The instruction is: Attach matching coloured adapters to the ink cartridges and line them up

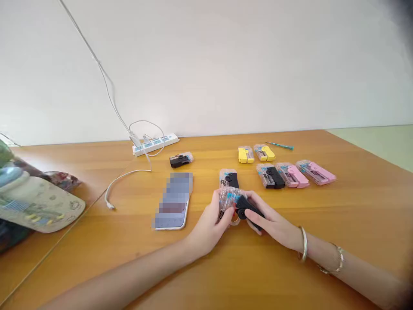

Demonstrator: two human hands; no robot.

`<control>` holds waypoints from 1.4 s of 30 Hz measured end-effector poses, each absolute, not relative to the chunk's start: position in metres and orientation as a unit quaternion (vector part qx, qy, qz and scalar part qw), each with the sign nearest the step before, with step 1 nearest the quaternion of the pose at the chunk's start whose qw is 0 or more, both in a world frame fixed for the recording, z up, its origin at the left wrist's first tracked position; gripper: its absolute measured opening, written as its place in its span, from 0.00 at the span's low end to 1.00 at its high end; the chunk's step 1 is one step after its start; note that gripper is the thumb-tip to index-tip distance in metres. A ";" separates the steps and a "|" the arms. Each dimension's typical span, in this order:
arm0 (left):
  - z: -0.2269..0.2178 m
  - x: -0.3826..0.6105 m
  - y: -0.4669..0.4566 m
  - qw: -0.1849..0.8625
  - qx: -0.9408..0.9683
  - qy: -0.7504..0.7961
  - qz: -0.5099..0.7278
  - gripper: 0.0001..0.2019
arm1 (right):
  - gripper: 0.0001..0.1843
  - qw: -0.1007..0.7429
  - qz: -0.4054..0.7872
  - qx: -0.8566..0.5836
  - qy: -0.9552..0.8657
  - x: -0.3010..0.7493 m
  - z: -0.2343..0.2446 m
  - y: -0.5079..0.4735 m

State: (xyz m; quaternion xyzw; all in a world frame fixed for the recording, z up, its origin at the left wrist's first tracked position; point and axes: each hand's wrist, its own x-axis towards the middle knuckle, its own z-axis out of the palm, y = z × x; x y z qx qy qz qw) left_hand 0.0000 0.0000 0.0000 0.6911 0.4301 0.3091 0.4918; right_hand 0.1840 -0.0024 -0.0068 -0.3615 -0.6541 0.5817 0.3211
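Blister pack [228, 199]: clear plastic around a black device [248, 210], gripped between both hands, mid-table on the wooden table [355, 206].
Left hand [209, 226]: clenched around the clear side.
Right hand [267, 218]: grasping the black end, fingers [254, 226] curled under it.
Just beyond hands: second black pack [229, 179].
Far edge: yellow packs [254, 153], pink packs [305, 174], teal screwdriver [280, 145], power strip [155, 144].
Left of hands: smartphone [172, 202], screen blurred.
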 end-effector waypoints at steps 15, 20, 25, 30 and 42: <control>0.003 -0.002 -0.004 0.477 0.704 0.427 0.306 0.12 | 0.21 0.290 0.565 -0.369 -0.678 0.188 -0.004 -0.002; 0.007 -0.001 -0.004 0.473 0.710 0.428 0.299 0.12 | 0.20 0.279 0.559 -0.368 -0.688 0.191 -0.005 -0.001; 0.009 -0.001 -0.004 0.471 0.711 0.429 0.298 0.11 | 0.20 0.287 0.535 -0.372 -0.703 0.190 -0.003 -0.002; 0.008 -0.001 -0.004 0.479 0.710 0.428 0.287 0.12 | 0.22 0.296 0.505 -0.388 -0.712 0.188 -0.001 -0.004; 0.007 -0.004 -0.006 0.437 0.756 0.409 0.267 0.19 | 0.18 0.383 0.504 -0.430 -0.644 0.185 -0.004 -0.002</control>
